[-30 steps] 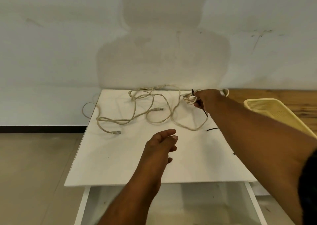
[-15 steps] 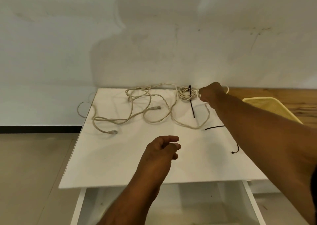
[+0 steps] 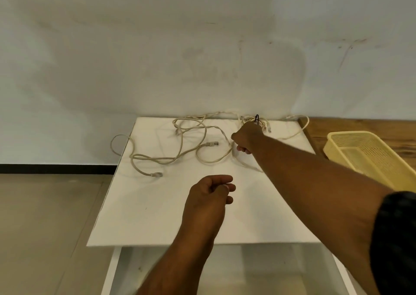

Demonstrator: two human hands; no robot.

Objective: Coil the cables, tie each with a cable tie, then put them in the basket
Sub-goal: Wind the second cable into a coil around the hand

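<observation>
A long beige cable (image 3: 180,141) sprawls in loose loops over the back half of the white table (image 3: 157,209), one loop hanging off the left edge. Its plugs lie at the middle (image 3: 212,143) and front left (image 3: 157,174). A small beige coil with a black cable tie (image 3: 256,118) lies at the back edge. My right hand (image 3: 246,138) is just in front of that coil, fist closed where the loose cable runs past it. My left hand (image 3: 211,189) hovers over the table's middle, loosely curled and holding nothing.
A yellow plastic basket (image 3: 337,137) stands on a wooden surface (image 3: 319,130) to the right of the table. The wall runs directly behind the table. Tiled floor lies to the left. My right forearm hides part of the table's right side.
My right hand has left the tied coil at the back edge, moved left and nearer, and closed at the loose cable. My left hand has hardly moved.
</observation>
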